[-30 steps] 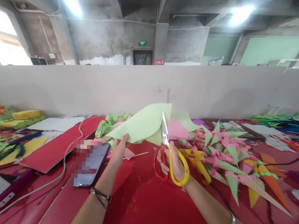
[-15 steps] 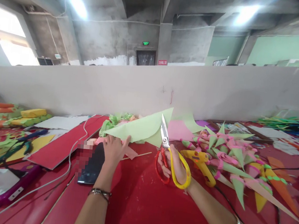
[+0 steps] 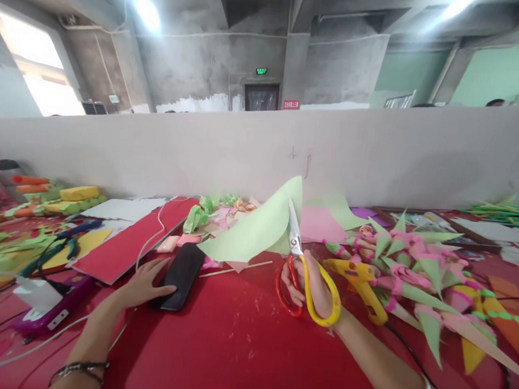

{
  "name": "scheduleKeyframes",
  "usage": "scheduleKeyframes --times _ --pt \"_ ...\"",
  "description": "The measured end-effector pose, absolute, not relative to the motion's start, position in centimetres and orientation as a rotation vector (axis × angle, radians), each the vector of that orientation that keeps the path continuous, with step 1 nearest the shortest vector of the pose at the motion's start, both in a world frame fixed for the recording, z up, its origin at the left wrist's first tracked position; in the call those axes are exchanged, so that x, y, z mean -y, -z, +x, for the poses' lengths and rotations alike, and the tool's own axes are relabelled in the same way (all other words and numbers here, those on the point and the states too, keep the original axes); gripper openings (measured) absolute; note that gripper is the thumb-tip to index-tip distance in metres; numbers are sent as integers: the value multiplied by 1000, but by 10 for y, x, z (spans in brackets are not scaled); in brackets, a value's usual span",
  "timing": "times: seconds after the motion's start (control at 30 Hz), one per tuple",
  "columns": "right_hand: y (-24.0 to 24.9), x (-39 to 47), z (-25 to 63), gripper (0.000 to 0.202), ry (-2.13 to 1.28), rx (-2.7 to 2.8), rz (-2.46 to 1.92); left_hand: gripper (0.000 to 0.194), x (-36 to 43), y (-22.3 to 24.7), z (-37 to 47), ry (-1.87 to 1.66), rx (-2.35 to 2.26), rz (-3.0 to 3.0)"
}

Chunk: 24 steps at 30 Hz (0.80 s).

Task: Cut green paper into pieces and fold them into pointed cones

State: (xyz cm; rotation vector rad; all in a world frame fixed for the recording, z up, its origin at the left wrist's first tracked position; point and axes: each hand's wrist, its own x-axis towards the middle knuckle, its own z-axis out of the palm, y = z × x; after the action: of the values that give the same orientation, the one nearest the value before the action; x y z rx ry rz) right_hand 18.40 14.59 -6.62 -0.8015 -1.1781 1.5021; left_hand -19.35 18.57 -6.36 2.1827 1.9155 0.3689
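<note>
Right hand (image 3: 316, 287) clasps scissors (image 3: 295, 245); left hand (image 3: 145, 284), half-open, touches phone (image 3: 185, 276), so green paper (image 3: 254, 224) toward the bench's (image 3: 236, 356) far edge, unsteadied, could slip.

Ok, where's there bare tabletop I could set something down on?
The widest free patch is the red tabletop, bordered by the black phone, the thin stick and your right hand. It's crowded right of the scissors, with the yellow glue gun and paper cones, and left, around the purple power strip.

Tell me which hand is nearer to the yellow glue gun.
Right. The right hand, holding scissors, is beside the glue gun; the left hand is farther left, at the phone.
</note>
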Motion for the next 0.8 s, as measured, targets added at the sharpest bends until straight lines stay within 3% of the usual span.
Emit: scheduleKeyframes --times 0.37,0.8 --pt "69 -147 187 55 -1489 1199 -800 94 -191 81 -205 -183 -1788 2215" --pt "68 -148 191 55 -1505 1154 -800 89 -187 84 -204 -240 -1768 2218"
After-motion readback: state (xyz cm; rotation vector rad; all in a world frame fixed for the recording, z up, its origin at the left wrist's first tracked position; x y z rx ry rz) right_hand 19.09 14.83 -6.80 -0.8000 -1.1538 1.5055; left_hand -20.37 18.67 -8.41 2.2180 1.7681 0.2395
